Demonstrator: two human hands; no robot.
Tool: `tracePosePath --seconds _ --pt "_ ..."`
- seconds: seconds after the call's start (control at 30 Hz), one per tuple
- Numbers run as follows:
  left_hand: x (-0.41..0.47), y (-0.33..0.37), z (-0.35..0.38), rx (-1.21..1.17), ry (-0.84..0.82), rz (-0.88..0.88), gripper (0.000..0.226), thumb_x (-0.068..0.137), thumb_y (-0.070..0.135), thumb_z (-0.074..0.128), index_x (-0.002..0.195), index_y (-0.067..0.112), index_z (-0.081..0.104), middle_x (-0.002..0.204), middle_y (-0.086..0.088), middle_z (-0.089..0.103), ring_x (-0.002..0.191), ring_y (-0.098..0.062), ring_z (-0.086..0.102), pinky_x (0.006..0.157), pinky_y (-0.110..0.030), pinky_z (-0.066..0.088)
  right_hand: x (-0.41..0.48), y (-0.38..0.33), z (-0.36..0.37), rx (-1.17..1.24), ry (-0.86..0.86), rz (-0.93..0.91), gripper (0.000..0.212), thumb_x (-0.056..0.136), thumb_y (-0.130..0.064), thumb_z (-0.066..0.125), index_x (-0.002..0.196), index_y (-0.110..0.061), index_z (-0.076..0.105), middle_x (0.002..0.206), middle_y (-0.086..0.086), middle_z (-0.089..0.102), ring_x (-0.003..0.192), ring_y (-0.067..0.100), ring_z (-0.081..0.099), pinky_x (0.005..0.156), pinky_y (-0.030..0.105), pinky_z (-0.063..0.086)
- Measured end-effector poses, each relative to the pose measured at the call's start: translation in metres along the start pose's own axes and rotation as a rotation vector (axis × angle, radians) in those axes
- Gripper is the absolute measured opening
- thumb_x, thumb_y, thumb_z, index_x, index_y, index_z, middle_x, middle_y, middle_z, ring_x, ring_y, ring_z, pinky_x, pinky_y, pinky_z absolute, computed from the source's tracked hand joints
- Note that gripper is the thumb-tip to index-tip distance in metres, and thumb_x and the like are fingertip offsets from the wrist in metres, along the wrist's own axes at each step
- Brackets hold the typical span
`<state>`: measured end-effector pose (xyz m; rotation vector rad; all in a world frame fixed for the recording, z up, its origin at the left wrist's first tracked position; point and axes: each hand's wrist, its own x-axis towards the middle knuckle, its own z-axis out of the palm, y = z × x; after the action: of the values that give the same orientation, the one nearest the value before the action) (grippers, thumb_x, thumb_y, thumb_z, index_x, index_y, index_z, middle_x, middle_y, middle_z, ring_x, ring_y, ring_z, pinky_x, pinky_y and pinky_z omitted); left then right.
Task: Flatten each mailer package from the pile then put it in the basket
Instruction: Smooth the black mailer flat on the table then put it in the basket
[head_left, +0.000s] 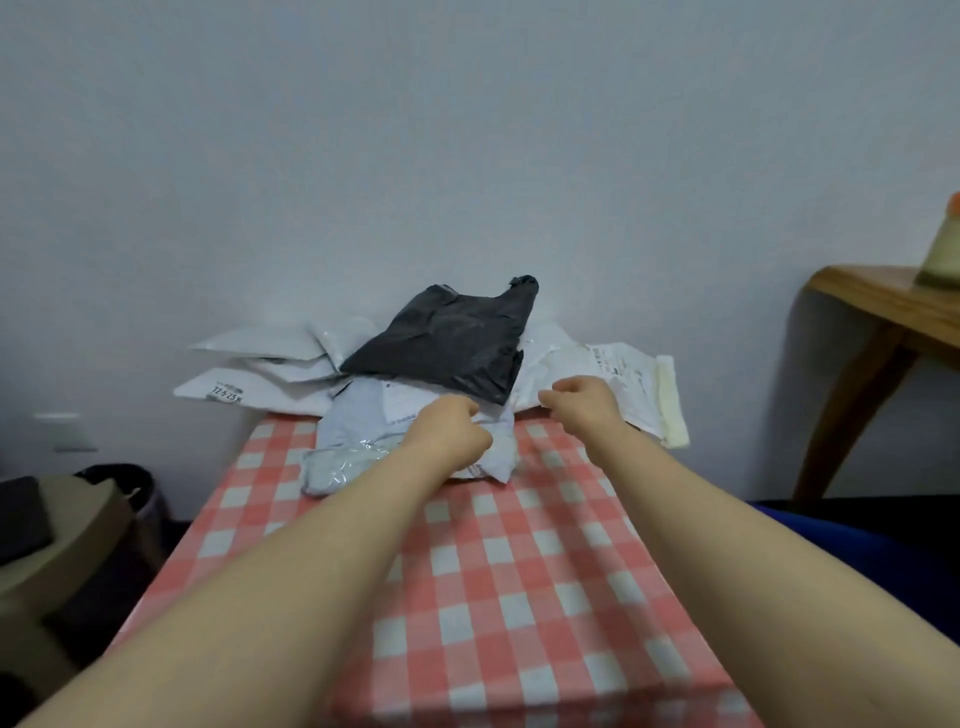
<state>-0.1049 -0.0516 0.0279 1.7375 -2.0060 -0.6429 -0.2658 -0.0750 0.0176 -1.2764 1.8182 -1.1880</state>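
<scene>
The fingers (466, 407) of the left hand (451, 434) are curled down onto the pale grey mailer (358, 447) and grip its crumpled top; the fingers (551, 396) of the right hand (577, 404) are curled in as well, at the near edge of the white mailer (615, 371), but I cannot tell whether they pinch it or hold nothing; the two hands are close together yet apart, the right at 3 o'clock of the left.

The pale grey mailer lies rumpled at the front of the pile, overlapping the far end of the bench (524, 613); the black mailer (447, 343) lies on top of the pile at 12 o'clock of the left hand, one corner sticking up against the wall; the white mailer bears a printed label and has a cream edge (671, 400) at its 3 o'clock side; more white mailers (260, 358) are stacked at 10 o'clock, the lowest with a date printed on it.

A red-and-white checked cloth (566, 525) covers the bench; both bare forearms stretch across it from 6 o'clock; a wooden side table (878, 306) stands at 3 o'clock, and a dark bin (124, 480) on the floor at 9 o'clock.
</scene>
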Motion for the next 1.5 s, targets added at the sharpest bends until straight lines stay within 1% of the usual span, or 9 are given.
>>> tracePosePath --seconds 0.13,0.3,0.5,0.63,0.83,0.97,1.1,1.3,1.5 --pt "0.025 -0.029 -0.011 0.006 0.062 -0.025 0.047 0.085 0.009 0.054 0.132 0.012 0.051 0.134 -0.009 0.054 0.123 -0.023 0.050 0.095 -0.030 0.041 0.030 -0.019 0.033 0.075 0.013 0.043 0.052 0.087 -0.025 0.063 0.122 0.010 0.049 0.120 0.021 0.057 0.107 0.037 0.060 0.096 0.046 0.047" --pt "0.051 -0.054 -0.018 -0.005 0.148 -0.055 0.060 0.085 0.007 0.052 0.143 0.014 0.038 0.142 -0.007 0.047 0.128 -0.024 0.045 0.099 -0.032 0.040 0.061 -0.032 0.060 0.145 0.019 0.117 0.038 0.081 -0.030 0.072 0.073 -0.008 0.042 0.094 0.015 0.059 0.085 0.031 0.058 0.077 0.038 0.051" --pt "0.060 -0.062 -0.018 -0.028 0.223 -0.047 0.067 0.085 0.013 0.060 0.146 0.015 0.030 0.144 -0.006 0.041 0.131 -0.025 0.039 0.101 -0.037 0.041 0.069 -0.040 0.068 0.311 0.041 0.162 0.018 0.077 0.011 0.066 0.080 -0.005 0.060 0.101 0.016 0.066 0.090 0.031 0.063 0.089 0.048 0.053" --pt "0.054 -0.051 -0.026 0.001 0.330 -0.008 0.093 0.081 0.025 0.073 0.150 0.012 0.013 0.155 -0.007 0.019 0.142 -0.025 0.020 0.111 -0.036 0.028 0.055 -0.064 0.056 0.455 0.031 0.063 0.041 0.081 0.014 0.059 0.117 -0.004 0.063 0.104 0.010 0.066 0.099 0.027 0.065 0.093 0.042 0.052" --pt "0.031 -0.015 -0.043 -0.055 0.422 0.035 0.122 0.070 0.041 0.080 0.150 0.010 -0.006 0.160 -0.006 -0.001 0.147 -0.021 0.005 0.119 -0.039 0.016 0.006 -0.118 0.009 0.546 -0.033 -0.129 0.043 0.083 0.013 0.059 0.122 -0.005 0.061 0.096 0.006 0.065 0.084 0.020 0.064 0.079 0.028 0.055" --pt "0.013 0.012 -0.047 -0.084 0.608 0.047 0.105 0.068 0.044 0.080 0.145 0.011 0.017 0.149 -0.007 0.035 0.133 -0.029 0.037 0.108 -0.046 0.034 -0.026 -0.140 -0.016 0.588 -0.087 -0.157 0.038 0.081 0.010 0.063 0.116 -0.006 0.063 0.095 0.008 0.068 0.084 0.022 0.067 0.077 0.033 0.058" --pt "-0.011 0.030 -0.054 -0.197 0.753 0.067 0.044 0.086 0.024 0.061 0.128 0.018 0.047 0.117 -0.004 0.063 0.106 -0.030 0.057 0.090 -0.041 0.045 -0.055 -0.146 -0.033 0.634 -0.158 -0.187 0.030 0.085 0.000 0.065 0.114 -0.005 0.064 0.101 0.012 0.068 0.086 0.023 0.067 0.071 0.031 0.058" --pt "-0.043 0.020 -0.062 -0.858 0.589 -0.045 0.014 0.087 0.015 0.064 0.101 0.013 0.066 0.098 -0.007 0.069 0.091 -0.026 0.064 0.082 -0.035 0.052 -0.070 -0.100 -0.052 0.424 -0.069 -0.157 0.012 0.089 -0.025 0.064 0.096 -0.015 0.064 0.089 0.002 0.064 0.080 0.014 0.059 0.072 0.025 0.048" --pt "-0.066 -0.014 -0.053 -1.298 0.219 -0.213 0.028 0.085 0.000 0.065 0.112 0.003 0.062 0.099 -0.013 0.069 0.075 -0.024 0.068 0.071 -0.038 0.055 -0.076 -0.032 -0.051 0.245 -0.094 0.117 0.065 0.079 -0.036 0.073 0.131 -0.007 0.047 0.125 0.002 0.051 0.111 0.024 0.049 0.087 0.035 0.041"
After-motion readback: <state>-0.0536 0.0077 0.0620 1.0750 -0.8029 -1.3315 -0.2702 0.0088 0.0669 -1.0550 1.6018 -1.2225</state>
